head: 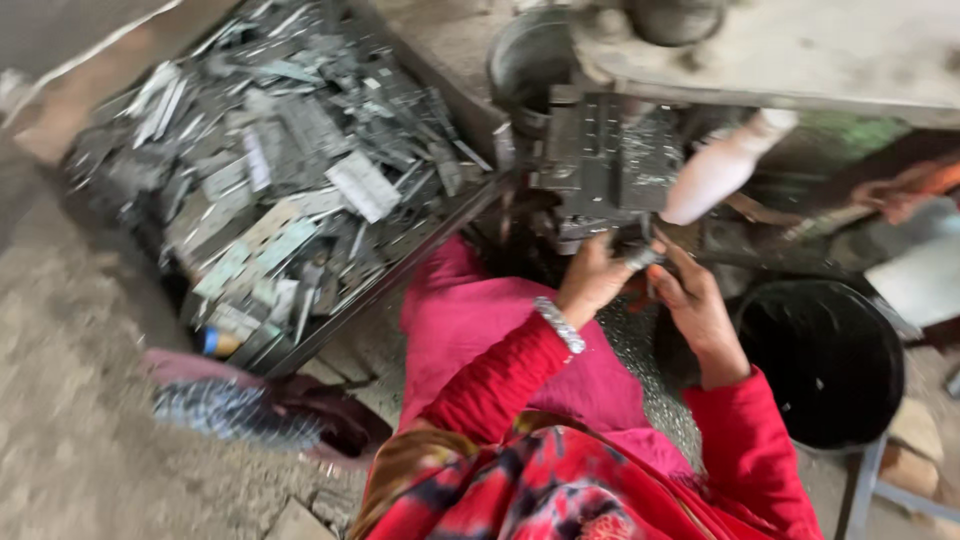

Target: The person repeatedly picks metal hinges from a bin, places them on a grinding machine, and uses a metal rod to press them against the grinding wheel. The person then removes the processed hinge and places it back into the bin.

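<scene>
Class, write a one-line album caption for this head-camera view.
Both hands, left hand and right hand, meet at a small metal piece beneath a press, beside a heap of metal strips.

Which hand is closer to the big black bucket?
Right. The right hand is just beside the black bucket; the left hand is farther away, at the metal machine.
</scene>
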